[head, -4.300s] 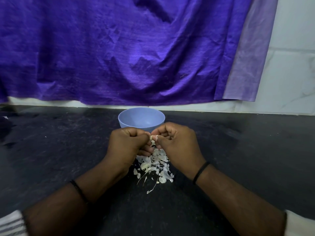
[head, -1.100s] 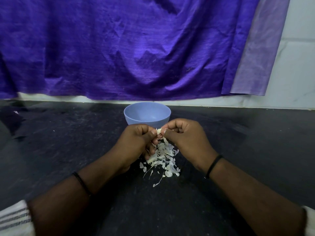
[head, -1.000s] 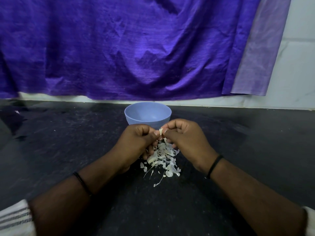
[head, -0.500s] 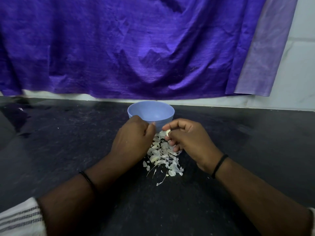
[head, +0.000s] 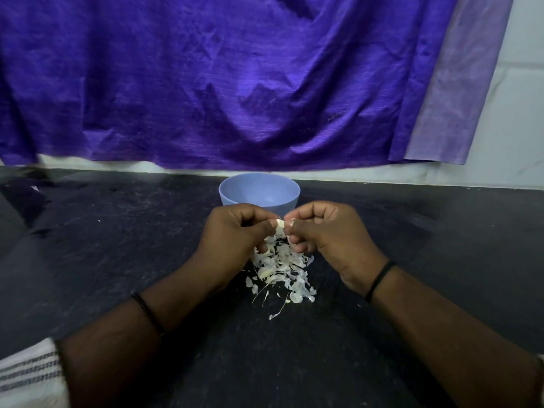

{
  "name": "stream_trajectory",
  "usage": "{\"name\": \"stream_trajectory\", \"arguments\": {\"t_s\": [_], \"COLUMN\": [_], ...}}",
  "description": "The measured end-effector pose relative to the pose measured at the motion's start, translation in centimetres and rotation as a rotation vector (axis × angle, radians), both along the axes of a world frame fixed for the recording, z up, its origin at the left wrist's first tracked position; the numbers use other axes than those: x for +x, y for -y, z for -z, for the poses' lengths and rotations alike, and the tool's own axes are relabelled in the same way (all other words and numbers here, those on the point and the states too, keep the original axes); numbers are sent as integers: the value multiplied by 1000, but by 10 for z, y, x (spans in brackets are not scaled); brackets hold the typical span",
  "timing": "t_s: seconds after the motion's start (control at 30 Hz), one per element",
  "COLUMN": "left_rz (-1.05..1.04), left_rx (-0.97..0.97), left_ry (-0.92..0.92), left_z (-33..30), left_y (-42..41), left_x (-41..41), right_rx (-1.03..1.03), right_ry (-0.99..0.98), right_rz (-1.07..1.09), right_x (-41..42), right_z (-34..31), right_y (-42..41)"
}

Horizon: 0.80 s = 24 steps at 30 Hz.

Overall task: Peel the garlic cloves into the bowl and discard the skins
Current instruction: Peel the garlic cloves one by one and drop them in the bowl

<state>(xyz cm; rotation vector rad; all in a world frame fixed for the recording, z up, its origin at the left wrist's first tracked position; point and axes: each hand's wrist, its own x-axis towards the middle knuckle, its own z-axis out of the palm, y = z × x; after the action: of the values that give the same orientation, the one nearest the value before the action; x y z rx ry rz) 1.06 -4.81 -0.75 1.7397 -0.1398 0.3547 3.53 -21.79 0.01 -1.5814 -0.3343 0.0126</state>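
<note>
Garlic clove (head: 279, 231), small and pale, sits pinched between my two hands just above a dark surface (head: 117, 260). My left hand (head: 235, 234) curls its fingers and thumb around one end, and my right hand (head: 321, 231) grips the other end the same way, so both hands are grasping the clove and neither is free. I hold it from both sides like this so one hand can steady it while the other's nails work at the skin.

Directly beneath my hands lies a loose heap of papery white skins (head: 279, 269), spreading toward me on the surface. I judge I keep the clove over that heap so that any skin I pull off drops straight onto it and stays in one place for discarding later.

Just beyond my hands, close to the wall, stands a light blue bowl (head: 259, 189). It is near enough that a peeled clove needs only a short reach forward. I cannot see into its bottom, so I cannot tell how many cloves it holds.

Behind the bowl a purple cloth (head: 235, 83) hangs down over a pale tiled wall (head: 515, 128).
</note>
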Motion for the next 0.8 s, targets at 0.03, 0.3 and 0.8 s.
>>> {"name": "stream_trajectory", "arguments": {"t_s": [0.03, 0.3, 0.8], "left_rz": [-1, -183, 79], "left_rx": [-6, 421, -60], "left_ry": [-17, 42, -158], "left_z": [0, 2, -1], "left_y": [1, 0, 1], "left_x": [0, -3, -1], "right_rx": [-13, -96, -226], "right_ry": [8, 73, 201], "right_rz": [3, 78, 109], "right_x": [0, 3, 3], "right_z": [0, 3, 5], "right_y": [0, 0, 0]}}
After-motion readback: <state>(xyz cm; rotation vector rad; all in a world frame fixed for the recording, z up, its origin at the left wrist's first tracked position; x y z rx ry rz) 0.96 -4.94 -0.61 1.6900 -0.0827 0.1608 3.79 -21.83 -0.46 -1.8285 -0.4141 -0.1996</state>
